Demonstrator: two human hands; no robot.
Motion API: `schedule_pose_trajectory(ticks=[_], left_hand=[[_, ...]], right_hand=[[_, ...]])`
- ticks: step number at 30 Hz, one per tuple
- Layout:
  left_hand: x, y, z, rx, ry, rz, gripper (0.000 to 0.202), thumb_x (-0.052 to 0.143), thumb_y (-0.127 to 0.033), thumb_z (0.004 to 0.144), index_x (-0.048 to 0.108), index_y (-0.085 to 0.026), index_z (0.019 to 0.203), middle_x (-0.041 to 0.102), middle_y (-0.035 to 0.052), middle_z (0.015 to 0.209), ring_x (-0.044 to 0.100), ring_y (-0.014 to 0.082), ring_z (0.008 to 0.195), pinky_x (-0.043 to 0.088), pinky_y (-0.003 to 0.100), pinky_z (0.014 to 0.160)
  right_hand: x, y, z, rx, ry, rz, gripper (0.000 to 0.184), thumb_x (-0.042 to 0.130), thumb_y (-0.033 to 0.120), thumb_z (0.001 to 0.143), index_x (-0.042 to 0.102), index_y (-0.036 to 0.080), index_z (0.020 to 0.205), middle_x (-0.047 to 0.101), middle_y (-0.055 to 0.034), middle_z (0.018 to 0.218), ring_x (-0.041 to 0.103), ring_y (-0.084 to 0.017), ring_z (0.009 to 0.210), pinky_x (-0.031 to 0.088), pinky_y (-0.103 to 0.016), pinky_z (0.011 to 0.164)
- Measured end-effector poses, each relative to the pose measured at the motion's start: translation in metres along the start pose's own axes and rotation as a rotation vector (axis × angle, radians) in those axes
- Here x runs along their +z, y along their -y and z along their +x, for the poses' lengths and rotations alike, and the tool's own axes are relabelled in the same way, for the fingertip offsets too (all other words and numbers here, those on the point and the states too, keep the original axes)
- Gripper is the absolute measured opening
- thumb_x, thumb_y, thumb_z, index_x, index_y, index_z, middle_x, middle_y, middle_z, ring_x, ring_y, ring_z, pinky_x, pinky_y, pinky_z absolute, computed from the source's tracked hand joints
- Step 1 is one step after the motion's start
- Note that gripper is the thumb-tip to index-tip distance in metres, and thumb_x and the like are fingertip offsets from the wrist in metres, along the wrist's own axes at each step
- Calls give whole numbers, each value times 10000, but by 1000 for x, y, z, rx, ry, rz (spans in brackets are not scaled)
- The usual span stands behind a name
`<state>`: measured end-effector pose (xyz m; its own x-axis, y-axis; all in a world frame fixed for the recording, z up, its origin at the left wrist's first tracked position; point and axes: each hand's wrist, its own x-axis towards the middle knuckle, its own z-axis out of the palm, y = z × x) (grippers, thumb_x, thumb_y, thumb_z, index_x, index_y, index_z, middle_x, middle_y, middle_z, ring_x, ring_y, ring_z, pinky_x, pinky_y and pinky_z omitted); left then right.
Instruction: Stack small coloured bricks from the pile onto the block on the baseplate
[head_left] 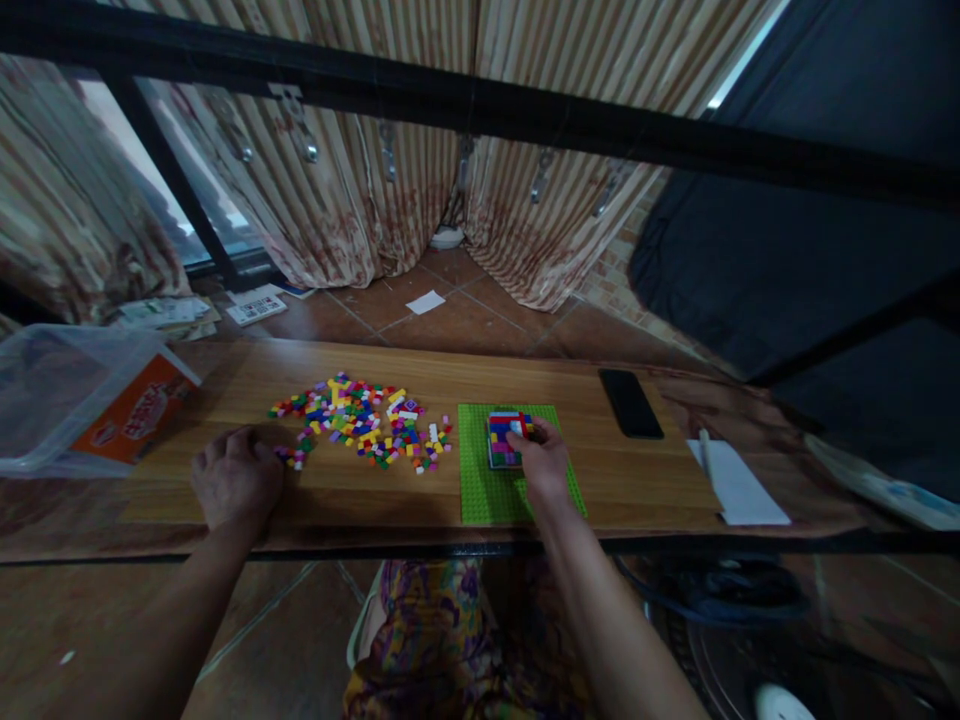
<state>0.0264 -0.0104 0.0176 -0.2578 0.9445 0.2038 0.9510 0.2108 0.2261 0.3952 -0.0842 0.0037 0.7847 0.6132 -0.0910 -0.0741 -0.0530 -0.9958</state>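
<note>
A green baseplate (487,480) lies on the wooden table (375,490). On its far half stands a small multicoloured brick block (501,440). My right hand (541,462) rests on the plate with its fingertips pressed against the block's right side. To the left spreads a scatter of several small coloured bricks (360,420). My left hand (234,478) lies knuckles-up on the table at the scatter's left end, fingers curled under; whether it holds anything is hidden.
A black phone (630,402) lies right of the plate, with white paper and a pen (739,485) further right. A clear plastic tub with an orange label (82,405) stands at the table's left end. Curtains and a tiled floor lie beyond.
</note>
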Motion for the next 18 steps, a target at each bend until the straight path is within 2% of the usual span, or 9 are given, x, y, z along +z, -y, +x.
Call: schedule_pose_trajectory(ticks=[7, 13, 15, 18], left_hand=[[1, 0, 0, -16, -17, -12, 480, 347, -296, 923, 601, -67, 1260, 581, 213, 1272, 504, 328, 1181, 382, 489, 1038], [2, 0, 0, -2, -18, 18, 470, 343, -285, 924, 620, -64, 1232, 598, 217, 1259, 517, 327, 1166, 386, 461, 1036], [2, 0, 0, -10, -24, 17, 468, 346, -284, 926, 617, -64, 1238, 596, 216, 1268, 515, 327, 1170, 387, 455, 1035], [2, 0, 0, -19, -17, 10, 456, 357, -280, 923, 614, -70, 1236, 590, 212, 1276, 509, 331, 1165, 395, 462, 1014]], right_hand=[[2, 7, 1, 80, -26, -2, 506, 745, 206, 513, 613, 186, 1001, 661, 39, 759, 638, -144, 623, 525, -270, 575], [-9, 18, -2, 127, 67, 145, 472, 833, 281, 465, 608, 194, 871, 667, 53, 691, 632, -133, 616, 509, -257, 594], [-19, 21, -3, 129, 29, 187, 463, 834, 348, 486, 603, 198, 858, 662, 45, 695, 632, -134, 639, 494, -252, 602], [-35, 25, -5, 74, -97, 191, 428, 810, 405, 522, 610, 196, 837, 661, 18, 744, 632, -142, 705, 479, -256, 636]])
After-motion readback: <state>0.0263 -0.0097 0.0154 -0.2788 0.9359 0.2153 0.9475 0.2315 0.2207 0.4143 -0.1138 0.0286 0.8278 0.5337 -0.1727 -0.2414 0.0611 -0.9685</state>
